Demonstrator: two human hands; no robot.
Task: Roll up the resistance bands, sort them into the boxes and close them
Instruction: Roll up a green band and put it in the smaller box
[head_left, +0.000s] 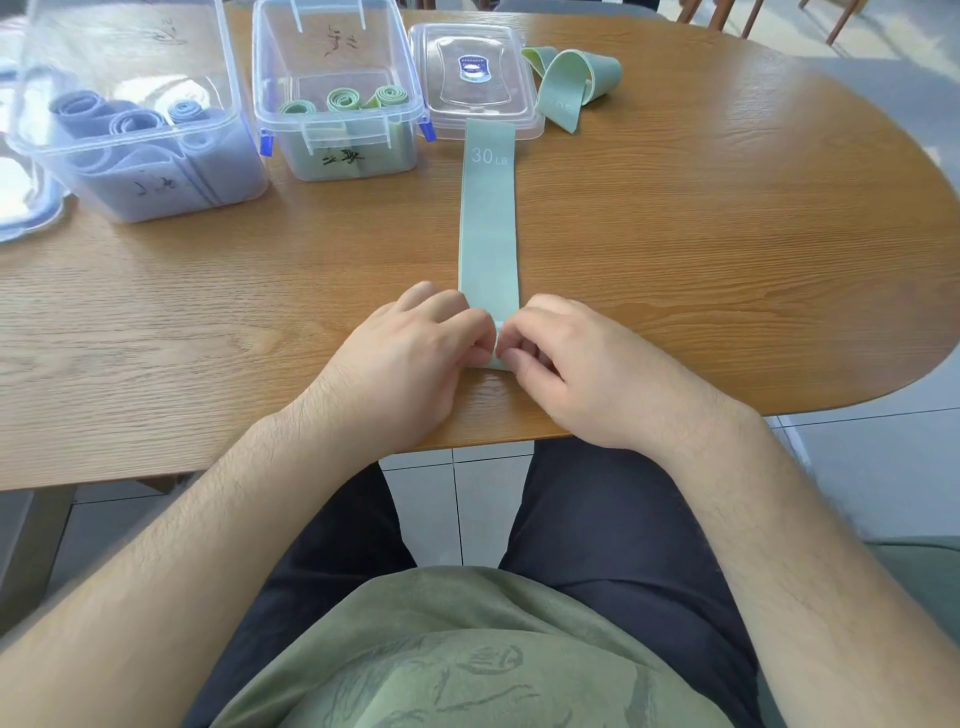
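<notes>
A pale green resistance band (488, 218) marked "30 LB" lies flat and straight on the wooden table (701, 249), running away from me. My left hand (415, 358) and my right hand (561, 364) both pinch its near end with curled fingers, where the end is folded over. An open clear box (337, 88) behind holds three rolled green bands. Left of it, another open clear box (135, 114) holds rolled blue bands. A loose green band (571, 78) lies crumpled at the back right.
A clear lid (472, 73) lies flat between the green box and the loose band, under the far end of the flat band. Another lid (21, 202) shows at the far left edge. Chair legs stand beyond the table.
</notes>
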